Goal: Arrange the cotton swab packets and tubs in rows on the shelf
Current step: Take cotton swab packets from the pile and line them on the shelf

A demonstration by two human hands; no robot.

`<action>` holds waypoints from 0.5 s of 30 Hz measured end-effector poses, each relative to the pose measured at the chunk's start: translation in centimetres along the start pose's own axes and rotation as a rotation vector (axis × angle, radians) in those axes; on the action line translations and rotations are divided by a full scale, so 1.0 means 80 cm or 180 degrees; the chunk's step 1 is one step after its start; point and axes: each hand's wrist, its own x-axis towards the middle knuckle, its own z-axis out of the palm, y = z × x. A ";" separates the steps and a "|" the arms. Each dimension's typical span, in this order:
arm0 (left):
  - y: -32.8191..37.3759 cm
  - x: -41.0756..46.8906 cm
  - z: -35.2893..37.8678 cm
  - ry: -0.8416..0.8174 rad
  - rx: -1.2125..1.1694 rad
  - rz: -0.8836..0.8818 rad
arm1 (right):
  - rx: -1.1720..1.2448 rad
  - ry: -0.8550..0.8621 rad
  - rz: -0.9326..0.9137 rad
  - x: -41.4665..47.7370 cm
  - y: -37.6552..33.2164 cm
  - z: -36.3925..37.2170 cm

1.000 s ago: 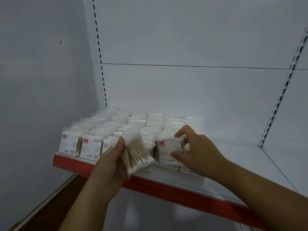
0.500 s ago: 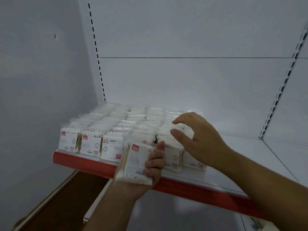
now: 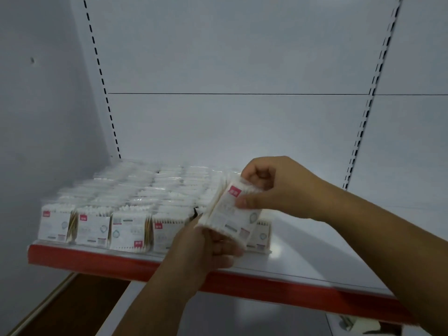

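Two hands [image 3: 213, 248] [image 3: 274, 187], one held packet [image 3: 230, 215], many shelved packets [image 3: 128, 229].

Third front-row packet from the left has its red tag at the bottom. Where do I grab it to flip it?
Likely pinch the third packet by its top edge, from above: neighbours stand close on both sides, the red lip fronts its foot. Left hand and right hand hold the tilted packet.

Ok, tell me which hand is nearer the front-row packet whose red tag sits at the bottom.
Left. The left hand is a little right of the front-row packet, gripping the lower end of the held packet; the right hand pinches its top, farther right and back.
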 end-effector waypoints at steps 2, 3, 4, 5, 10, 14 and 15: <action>-0.007 0.001 -0.012 0.0182 0.0553 0.0223 | -0.0282 0.0353 0.0035 -0.005 0.018 -0.017; -0.013 0.001 -0.020 0.0230 0.0857 0.0410 | -0.0519 0.0466 0.0040 -0.010 0.030 -0.022; -0.017 0.002 -0.024 0.0303 0.1270 0.0616 | -0.0733 0.0491 0.0064 -0.015 0.039 -0.022; -0.021 0.004 -0.025 0.0304 0.1684 0.0877 | -0.0877 0.0422 0.0094 -0.019 0.049 -0.017; -0.030 0.021 -0.015 0.0560 0.2868 0.1604 | -0.2255 0.0046 -0.0372 -0.016 0.076 0.037; -0.044 0.024 -0.016 0.0664 0.2897 0.1821 | -0.2333 0.0196 -0.0590 -0.029 0.091 0.063; -0.049 0.023 -0.017 0.0655 0.2897 0.1928 | -0.2442 0.0166 -0.0620 -0.034 0.096 0.069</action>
